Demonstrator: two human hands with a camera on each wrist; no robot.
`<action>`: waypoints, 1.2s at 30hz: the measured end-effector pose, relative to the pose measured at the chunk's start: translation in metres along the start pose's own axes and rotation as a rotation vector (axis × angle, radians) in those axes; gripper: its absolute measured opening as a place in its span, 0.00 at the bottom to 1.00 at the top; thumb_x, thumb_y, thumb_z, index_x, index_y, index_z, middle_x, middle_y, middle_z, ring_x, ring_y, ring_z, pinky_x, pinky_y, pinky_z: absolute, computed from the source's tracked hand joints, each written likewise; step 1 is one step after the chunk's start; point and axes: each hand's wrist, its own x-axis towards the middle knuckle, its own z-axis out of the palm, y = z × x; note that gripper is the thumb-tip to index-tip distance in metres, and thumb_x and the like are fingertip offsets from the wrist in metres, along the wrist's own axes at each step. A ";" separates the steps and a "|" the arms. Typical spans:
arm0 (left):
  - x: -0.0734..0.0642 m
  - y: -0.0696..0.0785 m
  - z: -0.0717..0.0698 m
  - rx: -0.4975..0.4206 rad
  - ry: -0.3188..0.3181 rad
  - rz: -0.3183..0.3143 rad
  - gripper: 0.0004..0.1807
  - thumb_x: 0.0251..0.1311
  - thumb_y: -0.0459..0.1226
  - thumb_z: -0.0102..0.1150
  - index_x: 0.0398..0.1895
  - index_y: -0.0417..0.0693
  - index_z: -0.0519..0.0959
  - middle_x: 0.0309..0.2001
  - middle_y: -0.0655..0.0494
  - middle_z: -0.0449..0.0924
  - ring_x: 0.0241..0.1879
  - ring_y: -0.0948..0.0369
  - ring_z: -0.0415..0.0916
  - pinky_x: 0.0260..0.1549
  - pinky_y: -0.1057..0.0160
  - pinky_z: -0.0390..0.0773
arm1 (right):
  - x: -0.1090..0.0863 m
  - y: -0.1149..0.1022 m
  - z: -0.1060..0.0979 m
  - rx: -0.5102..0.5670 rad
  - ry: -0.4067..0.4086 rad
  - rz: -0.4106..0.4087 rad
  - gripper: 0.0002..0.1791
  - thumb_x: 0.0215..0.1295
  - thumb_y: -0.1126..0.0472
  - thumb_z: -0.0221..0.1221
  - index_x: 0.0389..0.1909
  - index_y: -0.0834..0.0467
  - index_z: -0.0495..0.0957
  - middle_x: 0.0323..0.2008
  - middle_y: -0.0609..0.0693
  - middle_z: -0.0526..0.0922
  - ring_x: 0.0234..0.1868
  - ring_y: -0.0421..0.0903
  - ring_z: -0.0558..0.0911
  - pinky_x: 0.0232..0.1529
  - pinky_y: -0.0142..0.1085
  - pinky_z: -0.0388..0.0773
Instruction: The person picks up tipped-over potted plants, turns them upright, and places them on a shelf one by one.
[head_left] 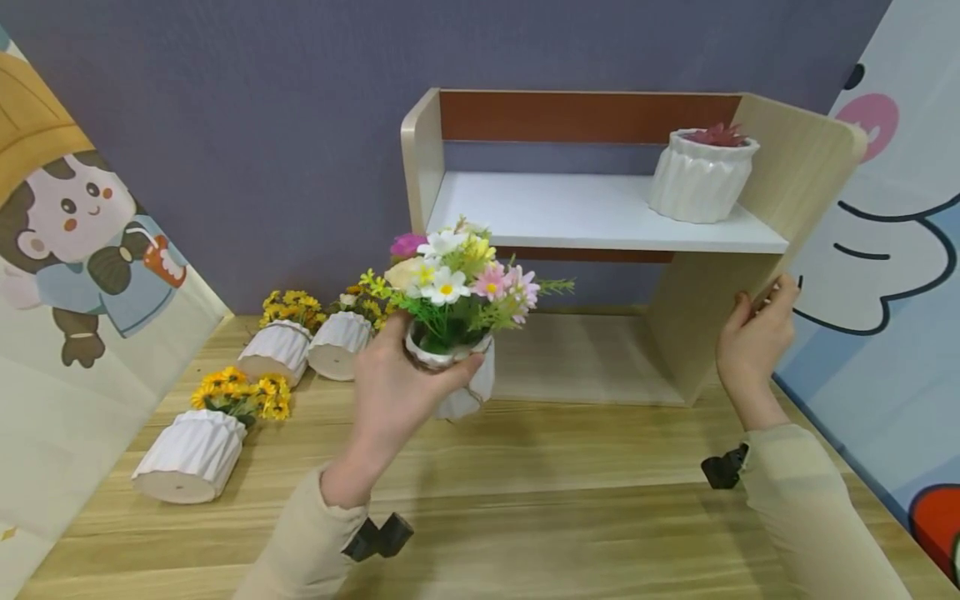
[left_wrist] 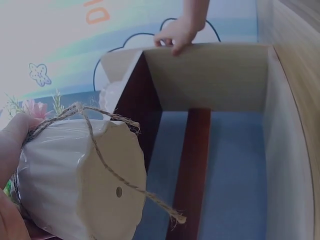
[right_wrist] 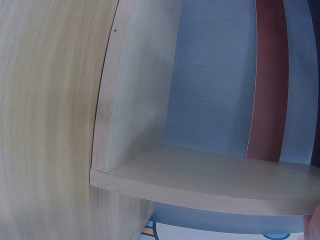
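Flowerpot [head_left: 477, 390] of mixed blooms, held above the surface [head_left: 570, 517] in front of the shelf [head_left: 555, 210]. Its long axis is near upright but tilted, with the blooms [head_left: 457, 283] uppermost and the base [left_wrist: 107, 195] downward.

From left to right: a cartoon figure [head_left: 90, 221] decorates the wall. Three white pots with yellow flowers lie on their sides: a nearest pot [head_left: 191, 450] and, behind it, a left pot [head_left: 276, 348] and a right pot [head_left: 341, 342]. Their bases face the viewer and their flowers point away.

Next, the left hand [head_left: 397, 387] grips the flowerpot, thumb across the near side. In the left wrist view, twine [left_wrist: 150, 194] is tied about the pot; one loose end crosses the base, where a round hole shows.

On the shelf's upper board, at its right end, a white planter [head_left: 701, 183] stands upright with a reddish succulent [head_left: 717, 135]. Farthest right, the right hand [head_left: 757, 342] grips the front edge of the side panel [head_left: 795, 158]. Orange lettering [left_wrist: 96, 15], cut by the top edge of the left wrist view, cannot be read whole.
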 end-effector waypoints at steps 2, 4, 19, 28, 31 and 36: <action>0.003 0.005 0.002 -0.014 0.004 0.018 0.36 0.28 0.52 0.75 0.44 0.44 0.75 0.35 0.50 0.81 0.33 0.56 0.79 0.30 0.59 0.78 | 0.000 0.000 0.000 -0.001 0.004 -0.011 0.21 0.69 0.55 0.43 0.58 0.61 0.58 0.45 0.69 0.72 0.43 0.64 0.75 0.41 0.54 0.69; 0.006 0.009 0.005 -0.027 0.004 0.025 0.36 0.29 0.53 0.74 0.44 0.45 0.75 0.35 0.51 0.81 0.33 0.57 0.78 0.31 0.59 0.77 | 0.000 0.000 0.000 -0.003 0.008 -0.027 0.21 0.69 0.55 0.43 0.58 0.61 0.58 0.44 0.70 0.72 0.42 0.65 0.75 0.40 0.54 0.68; 0.030 0.040 0.023 -0.147 -0.024 0.080 0.37 0.32 0.52 0.73 0.47 0.45 0.73 0.38 0.52 0.80 0.36 0.60 0.77 0.32 0.65 0.77 | -0.001 0.000 0.001 0.006 0.011 0.007 0.21 0.68 0.55 0.44 0.58 0.60 0.59 0.45 0.68 0.74 0.43 0.64 0.76 0.42 0.54 0.70; 0.055 0.068 0.024 -0.170 -0.027 0.085 0.41 0.33 0.56 0.71 0.52 0.47 0.71 0.42 0.55 0.79 0.39 0.62 0.76 0.34 0.66 0.75 | 0.000 0.000 0.000 0.006 0.005 0.003 0.21 0.68 0.55 0.44 0.58 0.60 0.58 0.46 0.68 0.73 0.43 0.64 0.76 0.42 0.54 0.70; 0.065 0.077 0.024 -0.194 -0.049 0.071 0.41 0.33 0.57 0.70 0.53 0.48 0.70 0.42 0.56 0.79 0.38 0.64 0.76 0.34 0.67 0.75 | 0.000 0.000 -0.001 -0.001 0.006 -0.008 0.21 0.68 0.55 0.44 0.58 0.60 0.58 0.45 0.69 0.73 0.43 0.64 0.76 0.41 0.54 0.70; 0.083 0.087 0.027 -0.239 -0.060 0.047 0.42 0.33 0.58 0.70 0.53 0.49 0.70 0.41 0.58 0.80 0.35 0.67 0.75 0.31 0.69 0.74 | 0.000 -0.002 -0.002 -0.004 0.000 0.006 0.21 0.68 0.55 0.44 0.58 0.60 0.58 0.46 0.68 0.73 0.43 0.64 0.75 0.42 0.55 0.70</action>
